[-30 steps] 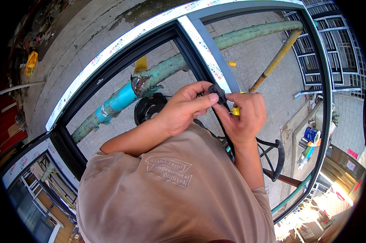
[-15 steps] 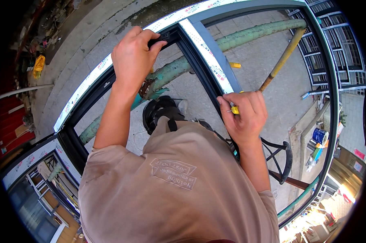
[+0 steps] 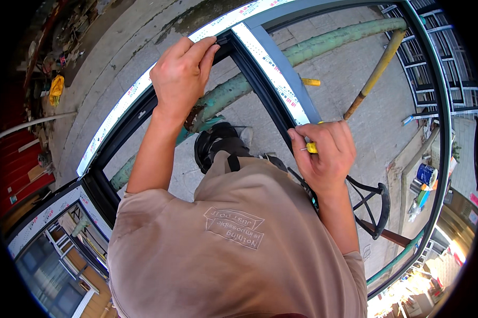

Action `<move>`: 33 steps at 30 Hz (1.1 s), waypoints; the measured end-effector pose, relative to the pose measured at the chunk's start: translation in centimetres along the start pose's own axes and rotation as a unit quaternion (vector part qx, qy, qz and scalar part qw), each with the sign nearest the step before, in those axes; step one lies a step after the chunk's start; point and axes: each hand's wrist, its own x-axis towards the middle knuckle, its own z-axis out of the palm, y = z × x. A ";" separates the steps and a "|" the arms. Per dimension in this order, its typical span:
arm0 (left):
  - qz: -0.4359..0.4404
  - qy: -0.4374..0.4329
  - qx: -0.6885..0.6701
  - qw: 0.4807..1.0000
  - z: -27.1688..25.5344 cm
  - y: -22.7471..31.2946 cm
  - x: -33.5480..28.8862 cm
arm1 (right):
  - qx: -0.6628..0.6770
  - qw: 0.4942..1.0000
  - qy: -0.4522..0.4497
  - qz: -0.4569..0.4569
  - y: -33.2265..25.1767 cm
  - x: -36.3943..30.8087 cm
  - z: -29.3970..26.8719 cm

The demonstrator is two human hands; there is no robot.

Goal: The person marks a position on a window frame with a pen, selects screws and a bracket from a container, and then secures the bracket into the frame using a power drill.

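A large black window frame (image 3: 270,94) with white printed protective film stretches around me. My left hand (image 3: 179,77) is at the inner corner where the top bar meets the upright divider. Its thumb and forefinger are pinched on a small black part (image 3: 221,40) in the frame channel; the fingers partly hide it. Beside the divider, my right hand (image 3: 328,153) is closed around a yellow-handled screwdriver (image 3: 312,147). A thin metal shaft sticks out past the thumb, and most of the handle is hidden in the palm.
Green pipes (image 3: 339,42) run beneath the frame, with a yellow pipe (image 3: 376,74) joined to them. A black curved metal bracket (image 3: 379,212) is right of my right forearm. More frames (image 3: 440,63) are stacked at far right, near a blue bucket (image 3: 427,175). Another filmed frame (image 3: 43,212) adjoins at lower left.
My left fingers have drawn closer together and shifted toward the corner on the black part. The right hand keeps hold of the screwdriver beside the divider. The whole view has shifted slightly.
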 end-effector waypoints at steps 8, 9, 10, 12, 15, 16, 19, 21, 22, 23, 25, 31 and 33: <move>0.013 0.004 0.007 1.000 0.4 -0.7 0.3 | -0.001 1.000 -0.001 0.003 0.0 0.1 -0.1; 0.013 0.001 0.007 1.000 0.5 -0.8 0.3 | -0.001 1.000 -0.003 0.002 0.0 0.2 0.0; 0.012 -0.001 0.008 1.000 0.5 -0.8 0.3 | -0.001 1.000 -0.004 0.005 -0.1 0.2 0.1; 0.020 -0.010 0.003 1.000 0.5 -0.7 0.4 | -0.003 1.000 -0.004 0.010 -0.1 0.3 0.0; 0.033 -0.026 0.006 0.999 -0.1 -0.3 0.3 | 0.002 1.000 -0.002 0.011 -0.1 0.3 -0.1; 0.032 -0.028 0.015 0.999 -0.2 -0.3 0.2 | 0.004 1.000 -0.001 0.011 -0.1 0.4 -0.1; 0.033 -0.029 0.027 0.999 -0.2 -0.3 0.2 | 0.006 1.000 -0.001 0.012 0.0 0.5 -0.1; 0.039 -0.027 0.028 0.998 -0.3 -0.4 0.2 | 0.007 1.000 -0.001 0.013 0.0 0.4 -0.1; 0.043 -0.026 0.026 0.998 -0.2 -0.5 0.2 | 0.006 1.000 -0.002 0.014 0.0 0.4 -0.1; 0.048 -0.023 0.025 0.998 -0.2 -0.6 0.2 | 0.006 1.000 -0.003 0.015 -0.1 0.5 -0.2; 0.050 -0.009 0.019 0.999 -0.1 -0.6 0.3 | 0.005 1.000 -0.003 0.018 -0.1 0.6 -0.2; 0.014 0.007 -0.011 1.000 0.5 -0.5 0.3 | 0.006 1.000 -0.004 0.019 -0.1 0.5 -0.2; 0.026 0.008 -0.008 1.000 0.6 -0.7 0.3 | 0.007 1.000 -0.004 0.018 0.0 0.5 -0.2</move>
